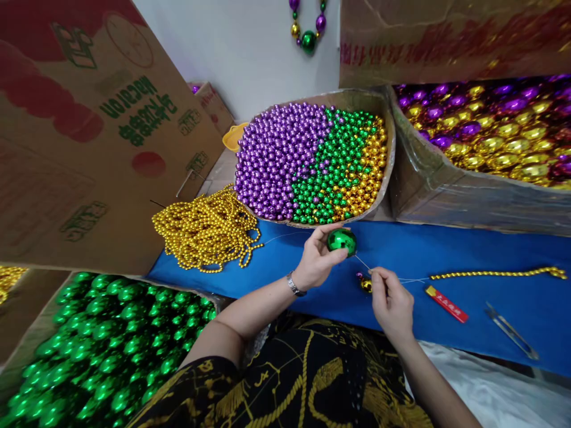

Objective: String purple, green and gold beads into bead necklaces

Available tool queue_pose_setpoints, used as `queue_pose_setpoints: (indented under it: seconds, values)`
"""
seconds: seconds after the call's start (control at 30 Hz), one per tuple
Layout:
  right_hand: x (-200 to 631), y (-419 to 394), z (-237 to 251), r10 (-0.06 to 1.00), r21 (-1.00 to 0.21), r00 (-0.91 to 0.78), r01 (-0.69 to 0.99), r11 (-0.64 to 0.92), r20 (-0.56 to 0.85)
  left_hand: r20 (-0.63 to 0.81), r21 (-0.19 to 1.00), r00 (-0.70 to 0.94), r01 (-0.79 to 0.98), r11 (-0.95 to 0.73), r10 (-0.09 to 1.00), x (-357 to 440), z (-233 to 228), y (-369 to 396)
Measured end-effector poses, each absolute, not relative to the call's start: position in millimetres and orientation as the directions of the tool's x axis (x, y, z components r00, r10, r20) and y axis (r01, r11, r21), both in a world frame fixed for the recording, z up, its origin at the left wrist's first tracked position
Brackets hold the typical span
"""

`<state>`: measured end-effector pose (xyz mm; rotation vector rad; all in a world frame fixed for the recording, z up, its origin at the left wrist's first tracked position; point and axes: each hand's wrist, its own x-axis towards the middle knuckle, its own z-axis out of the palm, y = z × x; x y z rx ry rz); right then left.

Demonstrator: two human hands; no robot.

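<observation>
Black shirt with gold rope print (285, 380) nearest camera, below large glossy green ball (342, 241). Left hand (317, 258) grips ball between thumb and fingers; right hand (395, 303), right of and below it, pinches thin whitish thread (362, 260) leading from it; can't tell if there's a needle. Ball held up over bright blue tabletop (491, 249), near side of cardboard carton of round purple, green, gold beads (366, 100). Likely risks: smooth ball slips if left grip loosens; thread tangles or pulls out if right pinch slackens. Just below ball: small shiny gold bead (366, 285). Right of it: gold bead strand (495, 273), flat red packet with yellow end (446, 304), metal snips (511, 331). Left: heaped gold bead strands (205, 229), tall printed brown carton (89, 137); lower left, boxed shiny green balls (134, 345). Well beyond: pale wall (250, 47), hanging multicoloured bead necklace (308, 40).
</observation>
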<state>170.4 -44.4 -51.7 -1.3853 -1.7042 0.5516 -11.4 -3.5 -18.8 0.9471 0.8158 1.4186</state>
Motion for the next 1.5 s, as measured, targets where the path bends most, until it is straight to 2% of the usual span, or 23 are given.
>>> queue_pose_setpoints:
  seconds: [0.07,0.17,0.3,0.37,0.43,0.5,0.53,0.6,0.7,0.8,1.0,1.1,1.17,1.2,1.27,1.3,1.33,1.37,1.4,1.43,1.5]
  values:
    - [169.7,-43.6,-52.4,0.927,-0.763,-0.067,0.548,0.343,0.369,0.053,0.891,0.042,-0.453,-0.029,0.998,-9.9,-19.0,-4.9]
    - [171.1,-39.2,-52.5,0.915,-0.780,-0.166,0.481,0.400,0.367,0.076,0.885,0.200,-0.465,0.027,0.977,-8.7,-19.4,-6.9]
    - [174.5,-35.4,-53.0,0.950,-0.832,-0.149,0.457,0.314,0.276,0.152,0.918,0.266,-0.396,-0.036,0.952,-14.0,-15.5,-5.9]
    - [177.3,-35.9,-53.9,0.971,-0.867,-0.107,0.438,0.239,0.214,0.215,0.941,0.294,-0.316,-0.117,0.931,-22.6,-7.5,1.1]
    - [181.4,-36.9,-54.4,0.981,-0.886,-0.066,0.422,0.191,0.180,0.289,0.950,0.223,-0.190,-0.249,0.931,-33.7,4.3,16.5]
    - [186.1,-37.4,-54.7,0.983,-0.889,-0.027,0.423,0.175,0.180,0.388,0.916,0.105,0.067,-0.396,0.916,-43.9,16.3,41.0]
    - [188.3,-37.4,-54.9,0.983,-0.888,-0.012,0.427,0.170,0.183,0.436,0.863,0.092,0.237,-0.445,0.895,-47.4,21.2,56.0]
    - [192.0,-37.3,-55.4,0.984,-0.888,0.011,0.432,0.157,0.179,0.461,0.675,0.193,0.558,-0.484,0.866,-49.6,27.3,88.3]
    - [195.1,-37.6,-56.9,0.985,-0.890,0.038,0.435,0.137,0.170,0.324,0.330,0.356,0.826,-0.457,0.877,-41.0,28.9,129.7]
    - [196.8,-38.3,-58.1,0.982,-0.885,0.061,0.446,0.135,0.181,0.280,0.122,0.404,0.885,-0.449,0.871,-22.7,29.2,153.0]
    - [198.4,-36.0,-58.5,0.970,-0.864,0.068,0.472,0.173,0.232,0.290,0.033,0.433,0.887,-0.461,0.854,14.9,31.5,176.0]
    - [199.0,-35.1,-58.2,0.967,-0.858,0.065,0.478,0.187,0.247,0.285,0.065,0.448,0.873,-0.483,0.848,22.8,29.9,183.9]
    - [200.0,-35.2,-57.4,0.965,-0.855,0.074,0.483,0.187,0.252,0.327,0.185,0.427,0.846,-0.500,0.843,21.9,30.0,183.2]
    - [200.7,-35.2,-56.7,0.963,-0.854,0.082,0.486,0.185,0.255,0.358,0.301,0.388,0.813,-0.498,0.849,19.6,30.9,180.1]
    - [202.4,-34.6,-54.5,0.959,-0.853,0.106,0.490,0.181,0.264,0.364,0.645,0.255,0.625,-0.440,0.896,12.5,34.3,167.6]
    - [203.1,-33.9,-53.0,0.955,-0.851,0.118,0.493,0.180,0.271,0.307,0.818,0.197,0.445,-0.364,0.931,8.2,36.6,158.4]
    - [203.7,-33.0,-51.4,0.951,-0.847,0.130,0.499,0.181,0.280,0.214,0.941,0.171,0.229,-0.250,0.962,3.8,38.8,147.8]
    - [204.1,-31.8,-49.8,0.947,-0.842,0.138,0.507,0.185,0.291,0.111,0.993,0.180,0.013,-0.116,0.977,-0.3,40.7,136.2]
    - [204.3,-30.5,-48.2,0.942,-0.834,0.143,0.517,0.191,0.305,0.022,0.986,0.211,-0.167,0.014,0.977,-4.0,42.0,124.4]
    - [204.2,-29.2,-46.6,0.937,-0.825,0.143,0.529,0.200,0.319,-0.045,0.947,0.245,-0.297,0.119,0.968,-7.0,42.6,113.1]
    - [203.4,-26.8,-44.1,0.928,-0.799,0.130,0.558,0.223,0.349,-0.127,0.866,0.280,-0.437,0.244,0.952,-10.7,42.0,93.9]
